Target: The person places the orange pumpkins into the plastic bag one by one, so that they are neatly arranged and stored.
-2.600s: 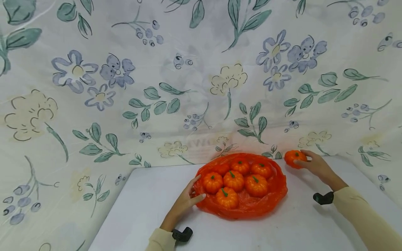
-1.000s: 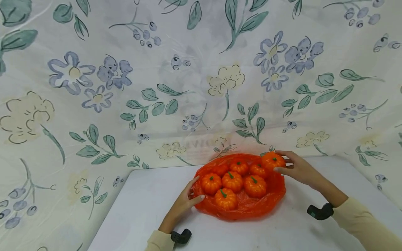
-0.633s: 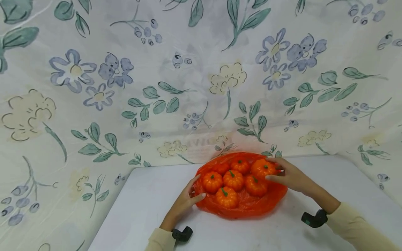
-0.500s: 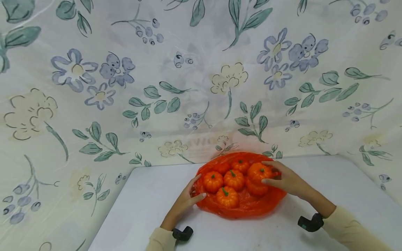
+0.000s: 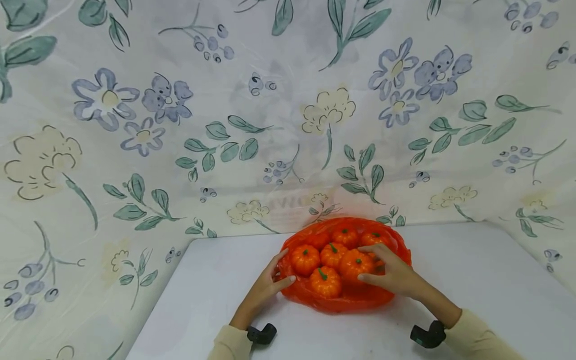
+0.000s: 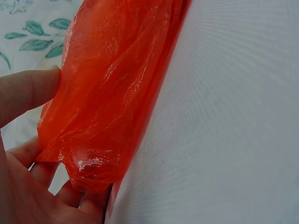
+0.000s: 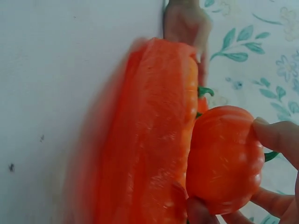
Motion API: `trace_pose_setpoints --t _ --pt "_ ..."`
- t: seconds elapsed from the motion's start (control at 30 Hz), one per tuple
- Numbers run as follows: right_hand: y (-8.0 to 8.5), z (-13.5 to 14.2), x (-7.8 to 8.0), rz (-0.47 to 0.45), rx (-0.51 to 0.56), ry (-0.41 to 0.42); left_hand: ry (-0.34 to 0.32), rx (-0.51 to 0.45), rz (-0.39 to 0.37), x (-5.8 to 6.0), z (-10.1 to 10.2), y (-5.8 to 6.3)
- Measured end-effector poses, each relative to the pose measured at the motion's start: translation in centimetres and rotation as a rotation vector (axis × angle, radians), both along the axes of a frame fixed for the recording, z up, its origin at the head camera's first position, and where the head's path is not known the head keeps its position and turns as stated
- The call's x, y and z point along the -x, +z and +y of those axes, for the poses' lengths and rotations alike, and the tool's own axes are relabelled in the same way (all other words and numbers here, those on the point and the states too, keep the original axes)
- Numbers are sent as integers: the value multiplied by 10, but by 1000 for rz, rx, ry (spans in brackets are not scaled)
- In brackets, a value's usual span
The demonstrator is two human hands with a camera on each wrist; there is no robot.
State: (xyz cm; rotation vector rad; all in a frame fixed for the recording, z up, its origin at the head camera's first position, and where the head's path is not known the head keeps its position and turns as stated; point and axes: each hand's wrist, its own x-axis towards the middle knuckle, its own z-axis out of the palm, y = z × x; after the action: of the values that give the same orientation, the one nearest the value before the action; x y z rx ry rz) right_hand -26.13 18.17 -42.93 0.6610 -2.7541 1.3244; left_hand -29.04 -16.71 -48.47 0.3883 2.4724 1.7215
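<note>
In the head view a red plastic bag [image 5: 335, 306] lies spread open on the white table, with several small orange pumpkins inside, one of them a green-stemmed pumpkin [image 5: 305, 260] at the left. My left hand [image 5: 264, 287] holds the bag's left rim; in the left wrist view the thumb and fingers are around the crinkled plastic [image 6: 112, 88]. My right hand [image 5: 398, 274] grips another pumpkin [image 5: 352, 269] between thumb and fingers, above the right-front part of the bag. The right wrist view shows that pumpkin [image 7: 226, 158] raised over the bag's edge, partly covering those behind.
The white table [image 5: 216, 270] extends on both sides of the bag. Behind it hangs a floral-patterned sheet [image 5: 279, 135], close to the table's back edge. Black wrist cameras sit on both wrists.
My right hand has carried the pumpkin from beyond the bag's right side leftward over the bag, then toward the front. The left hand has stayed at the left rim.
</note>
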Motion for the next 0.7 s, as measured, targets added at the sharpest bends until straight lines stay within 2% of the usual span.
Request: trace_pose_setpoints --t 0.13,0.43,0.7 --pt "-5 -4 0 40 -5 1 0 5 0 0 1 3" --pt "-13 -10 -1 36 0 -12 -8 -8 1 1 1 4" --pt "-19 -10 -1 64 -76 -27 -14 -13 -1 -1 0 1"
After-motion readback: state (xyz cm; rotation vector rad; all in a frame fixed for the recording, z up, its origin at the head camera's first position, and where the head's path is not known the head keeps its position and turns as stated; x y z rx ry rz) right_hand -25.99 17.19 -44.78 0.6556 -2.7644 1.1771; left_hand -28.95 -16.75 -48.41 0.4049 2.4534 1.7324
